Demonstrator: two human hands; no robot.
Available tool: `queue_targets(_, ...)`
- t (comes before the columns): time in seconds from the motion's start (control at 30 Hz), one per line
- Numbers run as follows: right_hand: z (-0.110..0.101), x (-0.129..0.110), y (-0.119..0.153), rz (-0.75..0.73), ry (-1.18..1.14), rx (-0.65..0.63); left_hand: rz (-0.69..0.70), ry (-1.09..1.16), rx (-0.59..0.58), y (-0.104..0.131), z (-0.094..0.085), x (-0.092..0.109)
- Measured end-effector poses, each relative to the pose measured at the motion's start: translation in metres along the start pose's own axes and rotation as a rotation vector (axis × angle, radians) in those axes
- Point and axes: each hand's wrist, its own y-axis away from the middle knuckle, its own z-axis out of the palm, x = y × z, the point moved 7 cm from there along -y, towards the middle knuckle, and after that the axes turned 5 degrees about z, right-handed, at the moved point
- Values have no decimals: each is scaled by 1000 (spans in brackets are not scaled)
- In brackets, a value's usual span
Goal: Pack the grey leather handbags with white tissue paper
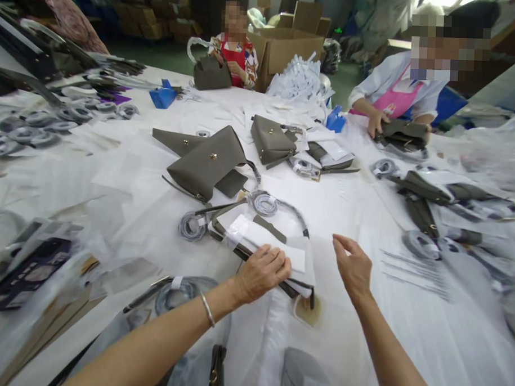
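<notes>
Head view shows the left hand [265, 274] with bent fingers upon the white paper [296, 259] of an olive bag [270, 228]; whether it grips or only presses, I cannot tell. Right hand [353, 265] is half open and empty, near this bag. Beyond the left hand lie a coiled strap [265, 204] and another bag [210, 163].

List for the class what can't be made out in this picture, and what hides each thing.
All in the head view:
Inside of the olive bag: covered by white paper and the left hand.
The left palm: faces down, behind the back of that hand.
Markings on the purple printed card: too blurred to read.
Rest of the grey thing: cut off by the bottom edge.
</notes>
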Motion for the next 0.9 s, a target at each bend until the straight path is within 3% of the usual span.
queue_targets(0.1,22,-47,-1,-180,-110,-112,-8,-38,-26,-8,20,18)
queue_targets(0.17,49,-63,-7,-205,-61,-256,-28,-79,-42,-9,32,28)
queue_targets(0.23,79,-62,-17,-138,57,-371,-58,-110,-35,-3,43,36)
queue_targets(0.33,111,-44,-33,-8,215,-415,-80,-88,-9,9,49,42)
queue_targets(0.5,134,-21,-47,119,349,-389,-113,223,-34,14,42,32)
queue_targets(0.6,136,-22,-47,127,345,-432,-185,443,-10,10,35,20)
queue_targets(0.7,124,-36,-40,70,287,-445,-280,604,8,4,35,8)
queue_targets(0.8,93,-58,-22,-13,182,-364,-380,689,2,0,38,0)
queue_targets(0.9,57,-81,9,-192,80,-283,-443,726,-5,-2,40,-4)
